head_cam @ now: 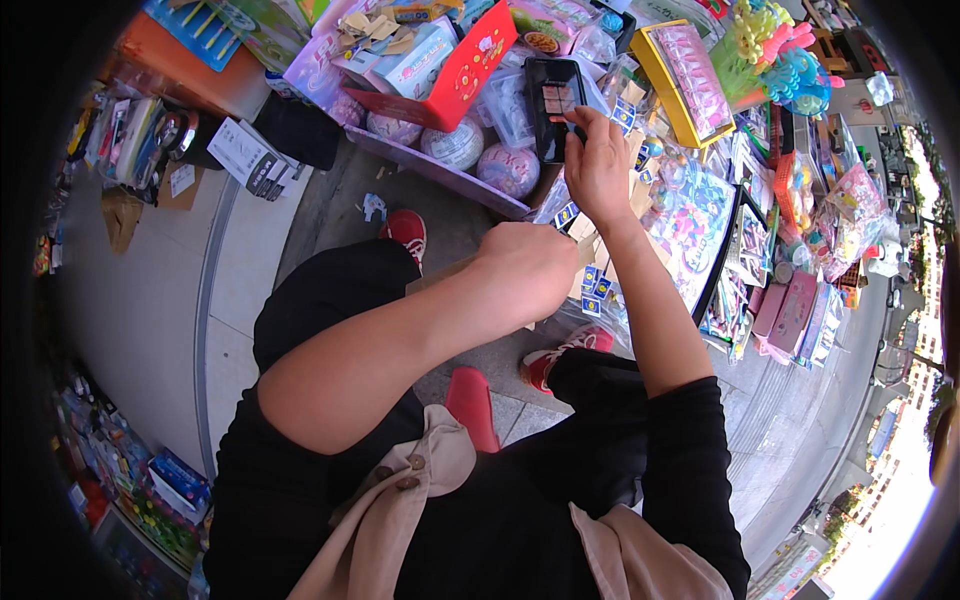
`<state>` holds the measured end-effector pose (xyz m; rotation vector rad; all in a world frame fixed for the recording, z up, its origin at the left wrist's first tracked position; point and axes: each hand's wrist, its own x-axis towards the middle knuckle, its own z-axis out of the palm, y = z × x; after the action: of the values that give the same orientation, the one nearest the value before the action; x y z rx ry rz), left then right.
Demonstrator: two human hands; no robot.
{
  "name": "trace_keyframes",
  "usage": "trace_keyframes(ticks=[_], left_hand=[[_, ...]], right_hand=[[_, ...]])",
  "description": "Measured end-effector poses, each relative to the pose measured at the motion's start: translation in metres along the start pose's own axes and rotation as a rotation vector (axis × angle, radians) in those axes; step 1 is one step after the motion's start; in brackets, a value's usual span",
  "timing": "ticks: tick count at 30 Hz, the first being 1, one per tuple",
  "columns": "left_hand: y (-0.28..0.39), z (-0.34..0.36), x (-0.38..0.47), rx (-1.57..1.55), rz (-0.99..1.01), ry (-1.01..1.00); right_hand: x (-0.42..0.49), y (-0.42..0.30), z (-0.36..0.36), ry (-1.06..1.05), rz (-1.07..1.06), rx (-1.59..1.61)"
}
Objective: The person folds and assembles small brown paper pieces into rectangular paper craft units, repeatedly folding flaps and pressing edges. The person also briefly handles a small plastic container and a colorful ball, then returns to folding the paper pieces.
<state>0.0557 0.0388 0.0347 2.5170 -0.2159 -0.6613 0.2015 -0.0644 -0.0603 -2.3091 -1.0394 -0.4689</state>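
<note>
My left hand (532, 266) is closed in a fist around what looks like a brown cardboard piece (439, 277), which shows on both sides of my hand and forearm; the rest is hidden. My right hand (596, 161) reaches over a black smartphone (551, 139), its fingers apart and a fingertip at the lit screen. The phone leans among plastic packs at the edge of a purple box (442, 171) that holds patterned balls (508, 170) and an open red box (472, 67). Below my right wrist lie brown card strips with blue-and-yellow labels (590, 280).
A yellow box of pink packs (686, 82), a tray of pens (727, 304) and pink boxes (787, 315) stand to the right. Left are a white printed box (251, 161) and a pale floor strip. A red stool-like object (472, 405) is between my legs.
</note>
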Motion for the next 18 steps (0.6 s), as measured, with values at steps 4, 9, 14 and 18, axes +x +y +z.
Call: trace_keyframes(ticks=[4,9,14,18], left_hand=[[0.0,0.002,0.0,0.03,0.005,0.022],[-0.001,0.002,-0.001,0.015,0.001,0.036],[-0.008,0.0,0.001,-0.093,0.005,0.235],[-0.014,-0.005,0.007,-0.255,-0.025,0.36]], right_hand=[[0.0,0.0,0.002,-0.028,-0.002,-0.031],[-0.002,0.0,-0.003,0.0,0.058,0.035],[-0.019,-0.008,-0.04,0.049,0.411,0.381],[-0.038,-0.03,-0.099,0.122,1.055,0.951]])
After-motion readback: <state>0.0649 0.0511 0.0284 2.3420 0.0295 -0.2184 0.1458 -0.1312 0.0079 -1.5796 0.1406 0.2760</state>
